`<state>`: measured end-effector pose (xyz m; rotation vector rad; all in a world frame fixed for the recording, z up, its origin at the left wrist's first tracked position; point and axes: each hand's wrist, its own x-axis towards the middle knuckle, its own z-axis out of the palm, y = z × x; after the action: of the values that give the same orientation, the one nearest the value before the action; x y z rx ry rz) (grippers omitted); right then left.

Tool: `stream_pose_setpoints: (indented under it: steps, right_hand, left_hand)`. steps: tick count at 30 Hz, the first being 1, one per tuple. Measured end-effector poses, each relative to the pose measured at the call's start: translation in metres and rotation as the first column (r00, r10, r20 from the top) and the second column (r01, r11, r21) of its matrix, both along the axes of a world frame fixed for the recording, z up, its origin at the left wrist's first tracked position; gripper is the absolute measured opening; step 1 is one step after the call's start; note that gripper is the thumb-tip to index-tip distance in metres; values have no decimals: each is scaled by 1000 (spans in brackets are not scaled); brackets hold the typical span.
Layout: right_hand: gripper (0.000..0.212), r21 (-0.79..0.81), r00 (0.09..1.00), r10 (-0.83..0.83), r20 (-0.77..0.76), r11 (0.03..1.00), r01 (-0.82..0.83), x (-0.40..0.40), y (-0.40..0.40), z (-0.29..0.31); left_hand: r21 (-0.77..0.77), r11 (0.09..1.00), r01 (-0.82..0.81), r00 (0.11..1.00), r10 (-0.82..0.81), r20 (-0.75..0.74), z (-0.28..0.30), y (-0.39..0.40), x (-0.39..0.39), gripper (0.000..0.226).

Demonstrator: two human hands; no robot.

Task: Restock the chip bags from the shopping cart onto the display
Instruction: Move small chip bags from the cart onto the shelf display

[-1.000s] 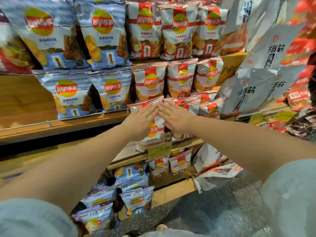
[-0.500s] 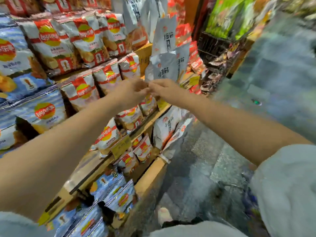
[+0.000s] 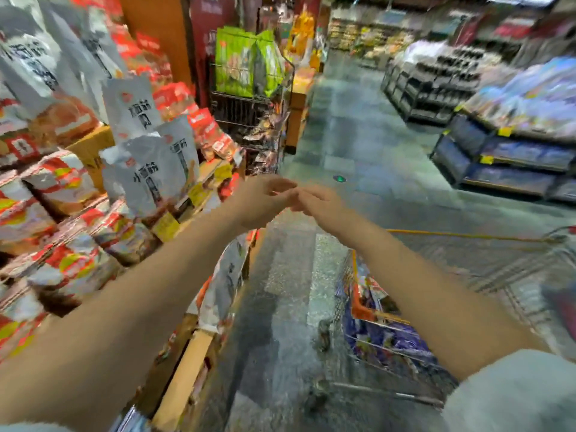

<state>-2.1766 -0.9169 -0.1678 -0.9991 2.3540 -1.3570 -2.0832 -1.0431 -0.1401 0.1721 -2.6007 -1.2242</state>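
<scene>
Wooden display [image 3: 187,366] of red chip bags [image 3: 78,263] and grey snack bags [image 3: 146,176] stands left. Shopping cart [image 3: 383,338] with bags sits near right, below the right hand [image 3: 324,204]. Left hand [image 3: 261,201] and right hand meet fingertips over the aisle floor [image 3: 358,145], loosely curled, holding nothing.

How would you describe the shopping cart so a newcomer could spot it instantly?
Start from the chip display on the left and cross the aisle floor to the lower right. The shopping cart stands under the right forearm: wire mesh with an orange rim, bags inside, the only wheeled thing among fixed shelves.
</scene>
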Motion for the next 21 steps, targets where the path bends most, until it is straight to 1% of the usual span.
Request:
stream_pose_setpoints:
  steps: [3, 5, 7, 8, 10, 13, 15, 18, 21]
  right_hand:
    - [27, 69, 994, -91, -57, 993, 95, -24, 65, -7]
    - [27, 110, 985, -136, -109, 983, 148, -37, 110, -10]
    - [28, 138, 978, -143, -149, 977, 164, -48, 152, -15]
    - [29, 156, 975, -143, -168, 973, 169, -55, 182, -18]
    - [31, 198, 975, -134, -180, 965, 169, -61, 214, -27]
    - [31, 277, 966, -178, -190, 934, 227, -71, 274, -43]
    - [35, 349, 963, -207, -175, 901, 257, -79, 309, -57]
    - [40, 457, 956, -211, -202, 844, 283, -85, 349, -75]
    - [43, 495, 941, -226, -253, 805, 327, -93, 379, -88]
  left_hand:
    - [-23, 988, 155, 988, -156, -19, -4, 62, -35, 27]
    - [-62, 976, 207, 978, -208, -14, -7, 103, -56, 26]
    - [-114, 965, 236, 972, -237, 5, -16, 138, -77, 29]
    - [-166, 956, 241, 970, -241, 19, -23, 163, -92, 32]
    - [-300, 934, 196, 981, -188, 57, -38, 183, -108, 38]
    - [-438, 876, 201, 980, -184, 83, -68, 232, -132, 38]
    - [-504, 830, 240, 971, -198, 137, -89, 264, -143, 41]
    - [-582, 758, 293, 955, -201, 219, -115, 304, -158, 46]
    - [-626, 721, 297, 953, -187, 237, -131, 330, -174, 47]
